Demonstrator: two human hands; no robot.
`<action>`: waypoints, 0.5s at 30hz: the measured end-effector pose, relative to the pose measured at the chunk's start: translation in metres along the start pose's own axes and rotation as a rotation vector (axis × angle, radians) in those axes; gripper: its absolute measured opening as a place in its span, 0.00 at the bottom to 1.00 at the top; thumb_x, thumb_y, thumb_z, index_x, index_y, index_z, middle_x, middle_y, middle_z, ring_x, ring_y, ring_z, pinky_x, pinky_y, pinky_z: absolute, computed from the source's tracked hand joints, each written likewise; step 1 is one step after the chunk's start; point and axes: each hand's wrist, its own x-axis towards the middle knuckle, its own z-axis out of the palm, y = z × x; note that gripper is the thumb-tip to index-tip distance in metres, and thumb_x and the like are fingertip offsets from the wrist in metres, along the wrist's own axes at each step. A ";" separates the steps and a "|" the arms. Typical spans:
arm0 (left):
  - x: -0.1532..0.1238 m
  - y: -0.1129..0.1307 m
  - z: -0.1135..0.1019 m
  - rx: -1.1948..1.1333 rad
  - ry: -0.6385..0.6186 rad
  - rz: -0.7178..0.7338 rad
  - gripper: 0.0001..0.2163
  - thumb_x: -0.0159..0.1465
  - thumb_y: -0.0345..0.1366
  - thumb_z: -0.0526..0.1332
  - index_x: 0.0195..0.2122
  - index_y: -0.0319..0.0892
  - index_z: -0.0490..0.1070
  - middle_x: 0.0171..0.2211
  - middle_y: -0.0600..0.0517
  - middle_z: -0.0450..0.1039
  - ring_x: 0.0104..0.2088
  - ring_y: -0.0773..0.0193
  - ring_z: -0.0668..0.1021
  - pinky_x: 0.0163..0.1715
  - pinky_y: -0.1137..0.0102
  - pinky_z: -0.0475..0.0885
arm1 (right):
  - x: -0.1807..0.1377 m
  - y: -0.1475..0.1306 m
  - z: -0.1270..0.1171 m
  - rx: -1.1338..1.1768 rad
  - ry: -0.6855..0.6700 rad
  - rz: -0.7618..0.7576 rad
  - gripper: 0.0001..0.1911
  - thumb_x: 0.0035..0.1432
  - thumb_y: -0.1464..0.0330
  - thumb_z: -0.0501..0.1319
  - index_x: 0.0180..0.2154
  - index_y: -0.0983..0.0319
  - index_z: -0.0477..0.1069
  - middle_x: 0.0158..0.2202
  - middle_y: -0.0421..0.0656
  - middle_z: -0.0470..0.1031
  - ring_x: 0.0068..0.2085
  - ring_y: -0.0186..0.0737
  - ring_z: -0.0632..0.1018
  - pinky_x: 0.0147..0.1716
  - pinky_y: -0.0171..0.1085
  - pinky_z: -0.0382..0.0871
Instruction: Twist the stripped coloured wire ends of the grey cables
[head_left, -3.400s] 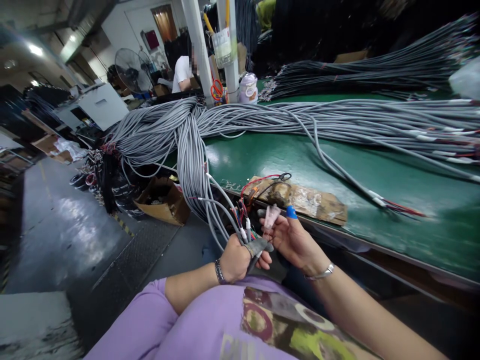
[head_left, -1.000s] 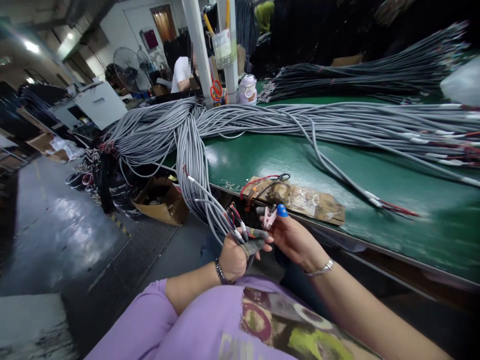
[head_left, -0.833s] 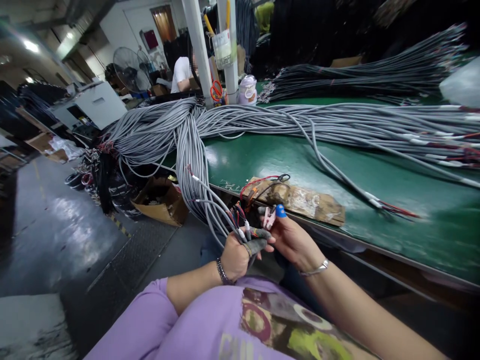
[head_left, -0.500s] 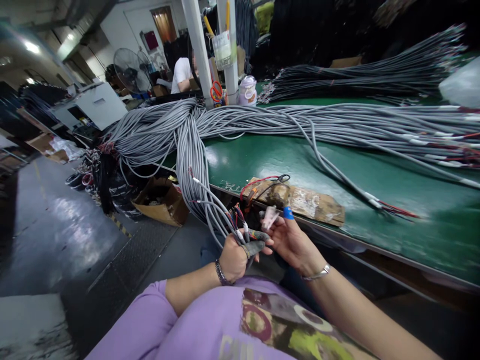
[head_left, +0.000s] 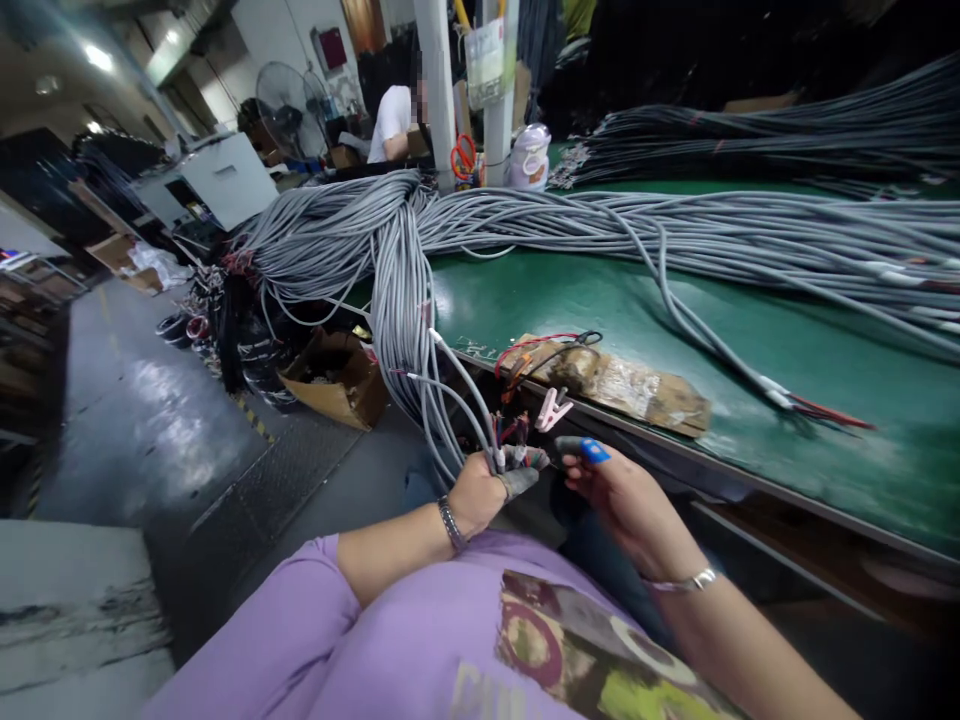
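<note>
My left hand (head_left: 484, 490), with grey covers on its fingertips, is closed around the ends of a few grey cables (head_left: 466, 385). White bands sit near those ends, and thin coloured wires (head_left: 512, 428) fan out above the fingers. Just to its right, my right hand (head_left: 611, 485) has thumb and forefinger pressed together. Blue tape wraps its thumb and a dark cover is on the forefinger. Whatever lies in that pinch is too small to make out. A pink clip (head_left: 553, 410) is at the bench edge, above the gap between my hands.
A thick bundle of grey cables (head_left: 540, 218) runs along the green bench (head_left: 720, 350) and hangs over its edge. A taped cardboard strip (head_left: 630, 392) lies at the front edge. An open carton (head_left: 337, 385) stands on the floor. Another person (head_left: 391, 120) sits behind the posts.
My right hand has drawn away from the pink clip, towards the right, and its thumb and forefinger have come together. My left hand still grips the cables. The whole view has shifted slightly.
</note>
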 end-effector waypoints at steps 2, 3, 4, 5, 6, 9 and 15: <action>0.000 -0.005 0.000 0.017 -0.001 -0.002 0.19 0.48 0.46 0.72 0.35 0.37 0.79 0.33 0.48 0.78 0.36 0.62 0.76 0.42 0.67 0.69 | -0.009 -0.001 0.000 -0.205 -0.005 -0.130 0.17 0.44 0.54 0.70 0.31 0.60 0.77 0.27 0.42 0.77 0.27 0.36 0.73 0.28 0.35 0.68; 0.000 -0.008 0.000 0.033 -0.012 -0.002 0.20 0.48 0.47 0.72 0.35 0.37 0.78 0.32 0.48 0.77 0.34 0.62 0.76 0.40 0.67 0.69 | -0.014 -0.002 0.000 -0.297 -0.034 -0.196 0.17 0.46 0.54 0.69 0.31 0.60 0.78 0.27 0.42 0.77 0.28 0.37 0.72 0.29 0.35 0.68; 0.000 -0.010 -0.001 0.051 -0.035 0.002 0.20 0.48 0.48 0.71 0.34 0.36 0.78 0.30 0.49 0.76 0.33 0.63 0.75 0.38 0.68 0.69 | -0.018 -0.002 0.001 -0.369 -0.071 -0.257 0.16 0.48 0.54 0.67 0.32 0.60 0.77 0.27 0.42 0.76 0.28 0.38 0.73 0.30 0.36 0.68; -0.001 -0.011 -0.001 0.067 -0.067 0.009 0.20 0.48 0.48 0.71 0.34 0.36 0.78 0.29 0.49 0.75 0.31 0.64 0.75 0.37 0.68 0.69 | -0.022 -0.003 0.002 -0.421 -0.110 -0.307 0.16 0.50 0.54 0.66 0.33 0.60 0.77 0.27 0.42 0.76 0.29 0.39 0.73 0.31 0.37 0.69; -0.001 -0.012 -0.001 0.080 -0.104 0.017 0.20 0.48 0.49 0.71 0.33 0.36 0.78 0.28 0.50 0.75 0.30 0.65 0.74 0.37 0.68 0.70 | -0.025 -0.003 0.003 -0.459 -0.147 -0.346 0.16 0.52 0.54 0.65 0.35 0.59 0.77 0.29 0.42 0.77 0.31 0.40 0.74 0.33 0.38 0.70; -0.004 -0.013 0.000 0.104 -0.182 0.054 0.19 0.49 0.49 0.70 0.31 0.36 0.78 0.27 0.50 0.74 0.30 0.64 0.74 0.38 0.68 0.70 | -0.031 -0.003 0.006 -0.574 -0.200 -0.461 0.15 0.55 0.56 0.62 0.41 0.58 0.75 0.34 0.43 0.77 0.35 0.42 0.77 0.37 0.40 0.71; -0.010 -0.015 -0.003 0.215 -0.161 0.092 0.18 0.50 0.46 0.70 0.36 0.36 0.79 0.30 0.51 0.75 0.34 0.63 0.74 0.41 0.68 0.70 | -0.032 -0.008 0.016 -0.843 -0.178 -0.752 0.12 0.56 0.60 0.62 0.40 0.58 0.76 0.38 0.45 0.76 0.38 0.44 0.76 0.39 0.41 0.71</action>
